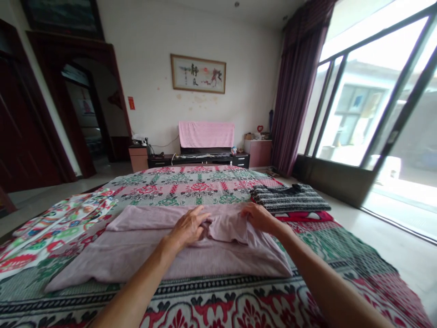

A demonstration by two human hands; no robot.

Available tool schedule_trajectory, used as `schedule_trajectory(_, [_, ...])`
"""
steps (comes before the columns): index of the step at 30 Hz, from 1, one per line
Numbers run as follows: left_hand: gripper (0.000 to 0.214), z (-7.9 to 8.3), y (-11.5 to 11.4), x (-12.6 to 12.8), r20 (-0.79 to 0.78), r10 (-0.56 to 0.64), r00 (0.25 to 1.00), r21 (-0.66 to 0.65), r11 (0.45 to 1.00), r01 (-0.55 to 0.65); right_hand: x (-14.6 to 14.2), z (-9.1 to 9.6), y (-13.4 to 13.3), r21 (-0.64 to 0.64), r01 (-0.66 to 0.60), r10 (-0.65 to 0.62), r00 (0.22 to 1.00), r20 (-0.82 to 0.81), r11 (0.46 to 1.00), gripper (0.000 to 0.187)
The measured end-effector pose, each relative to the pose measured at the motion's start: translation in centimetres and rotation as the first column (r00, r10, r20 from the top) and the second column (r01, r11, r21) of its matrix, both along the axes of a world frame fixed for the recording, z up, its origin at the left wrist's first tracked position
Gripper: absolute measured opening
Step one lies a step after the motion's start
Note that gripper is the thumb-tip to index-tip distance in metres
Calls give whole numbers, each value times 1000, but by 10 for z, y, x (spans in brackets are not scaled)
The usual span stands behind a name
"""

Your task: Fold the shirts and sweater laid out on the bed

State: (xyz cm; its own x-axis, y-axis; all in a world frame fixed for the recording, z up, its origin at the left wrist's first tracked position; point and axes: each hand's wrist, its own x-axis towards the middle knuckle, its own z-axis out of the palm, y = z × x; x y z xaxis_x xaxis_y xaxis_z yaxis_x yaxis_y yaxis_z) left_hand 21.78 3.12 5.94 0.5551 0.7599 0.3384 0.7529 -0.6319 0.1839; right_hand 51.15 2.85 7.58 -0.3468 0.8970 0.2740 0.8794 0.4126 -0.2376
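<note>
A pale mauve shirt [136, 255] lies spread across the patterned bedcover in front of me, its far side folded over toward me. What looks like a short sleeve [228, 229] rests on top of it, between my hands. My left hand [187, 228] lies on the folded layer with its fingers stretched out over the cloth. At the far right part of the shirt, my right hand [259, 217] has its fingers curled on the fabric beside the sleeve. Its fingertips are partly hidden, but it appears to grip the cloth.
A black-and-white striped knit garment [290, 198] lies folded on red cloth [307, 216] at the right. Colourful printed fabric [64, 223] is on the left. The bedcover [211, 296] ends before a low black cabinet [160, 161]; glass doors [358, 114] stand to the right.
</note>
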Motion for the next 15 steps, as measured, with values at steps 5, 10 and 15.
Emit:
schedule_trajectory(5, [40, 2, -18, 16, -8, -164, 986, 28, 986, 164, -1, 14, -26, -7, -193, 193, 981, -9, 981, 43])
schedule_trajectory(10, [32, -10, -15, 20, 66, -150, 986, -31, 988, 153, -17, 19, -46, -148, -205, 213, 976, 36, 967, 33])
schedule_trajectory(15, [33, -13, -13, 16, 251, -79, 965, -75, 992, 101, -24, 12, -45, -120, -142, 156, 981, 116, 982, 25])
